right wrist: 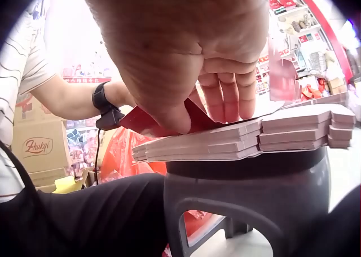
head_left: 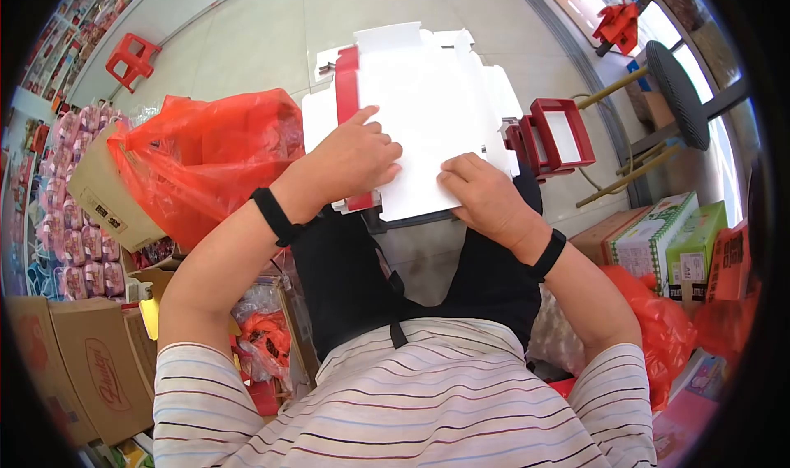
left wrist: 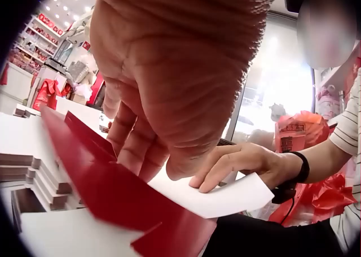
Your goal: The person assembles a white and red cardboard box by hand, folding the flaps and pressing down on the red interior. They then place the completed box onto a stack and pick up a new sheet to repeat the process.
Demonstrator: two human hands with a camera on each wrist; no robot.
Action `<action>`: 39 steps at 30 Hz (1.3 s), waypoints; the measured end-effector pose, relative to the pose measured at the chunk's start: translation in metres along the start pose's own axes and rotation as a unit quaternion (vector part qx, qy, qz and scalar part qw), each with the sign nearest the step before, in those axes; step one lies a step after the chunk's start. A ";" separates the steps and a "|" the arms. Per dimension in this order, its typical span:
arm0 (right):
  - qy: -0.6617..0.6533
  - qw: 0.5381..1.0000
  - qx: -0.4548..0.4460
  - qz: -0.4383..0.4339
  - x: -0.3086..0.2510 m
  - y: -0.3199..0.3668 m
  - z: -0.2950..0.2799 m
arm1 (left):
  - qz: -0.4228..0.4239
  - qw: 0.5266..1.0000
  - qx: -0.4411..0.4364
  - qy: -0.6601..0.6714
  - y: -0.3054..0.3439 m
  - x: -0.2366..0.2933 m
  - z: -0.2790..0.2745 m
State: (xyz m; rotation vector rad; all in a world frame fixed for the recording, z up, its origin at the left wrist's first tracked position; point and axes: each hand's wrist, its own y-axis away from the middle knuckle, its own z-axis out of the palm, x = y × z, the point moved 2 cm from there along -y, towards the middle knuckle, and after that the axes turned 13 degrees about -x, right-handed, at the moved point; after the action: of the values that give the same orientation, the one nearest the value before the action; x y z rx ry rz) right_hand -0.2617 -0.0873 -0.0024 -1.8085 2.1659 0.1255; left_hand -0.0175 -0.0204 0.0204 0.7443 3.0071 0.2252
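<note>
A white cardboard box blank with a red side strip lies over a stack of similar blanks. The stack sits on a grey plastic stool. My left hand rests on the blank's left part, index finger stretched along the red strip. In the left wrist view, its fingers stand behind the raised red flap. My right hand presses the blank near its front right corner, fingers bent slightly on the white face. In the right wrist view, its thumb overlaps the red flap.
Folded red box frames stand right of the stack. A large red plastic bag and a carton are at my left. More cartons and packed goods crowd both sides. A red stool stands farther off.
</note>
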 end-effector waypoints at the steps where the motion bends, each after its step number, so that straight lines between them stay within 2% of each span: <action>1: -0.009 1.000 -0.001 0.004 0.000 0.000 0.000 | -0.008 1.000 0.008 -0.021 0.004 -0.002 0.000; 4: -0.027 1.000 0.007 0.013 0.002 -0.003 0.000 | -0.091 0.995 -0.044 -0.005 0.026 -0.012 -0.007; 7: -0.034 0.999 0.023 0.022 0.008 -0.010 0.003 | -0.130 0.987 -0.014 0.097 0.048 -0.008 -0.001; 10: -0.049 0.998 0.028 0.040 0.019 -0.022 0.002 | -0.039 0.968 0.101 0.228 0.050 0.003 0.007; 14: -0.114 0.991 0.061 0.044 0.043 -0.034 0.007 | -0.129 0.943 0.103 0.289 0.025 -0.010 0.030; 16: -0.220 0.967 0.057 0.115 0.052 -0.039 0.005 | -0.178 0.924 0.097 0.325 0.011 -0.017 0.033; 18: -0.306 0.934 0.060 0.174 0.064 -0.045 0.003 | -0.239 0.885 0.038 0.398 0.002 -0.022 0.030; 20: -0.314 0.922 0.018 0.224 0.075 -0.050 -0.003 | -0.271 0.847 0.010 0.456 -0.001 -0.022 0.024; 22: -0.327 0.914 0.003 0.239 0.079 -0.055 -0.003 | -0.282 0.848 0.017 0.449 -0.006 -0.028 0.030; 25: -0.215 0.941 -0.035 0.258 0.081 -0.065 -0.006 | -0.297 0.860 0.010 0.415 -0.011 -0.032 0.035; 32: -0.170 0.948 -0.048 0.264 0.077 -0.071 -0.003 | -0.290 0.896 0.019 0.336 -0.015 -0.031 0.037; 39: -0.142 0.953 -0.056 0.263 0.076 -0.072 0.002 | -0.296 0.902 -0.008 0.316 -0.017 -0.028 0.033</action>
State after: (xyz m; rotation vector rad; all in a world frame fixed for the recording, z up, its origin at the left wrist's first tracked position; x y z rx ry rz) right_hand -0.2031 -0.1731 -0.0168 -1.1274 2.3983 0.5989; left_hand 0.0011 -0.0441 -0.0149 -0.3560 3.6225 0.5466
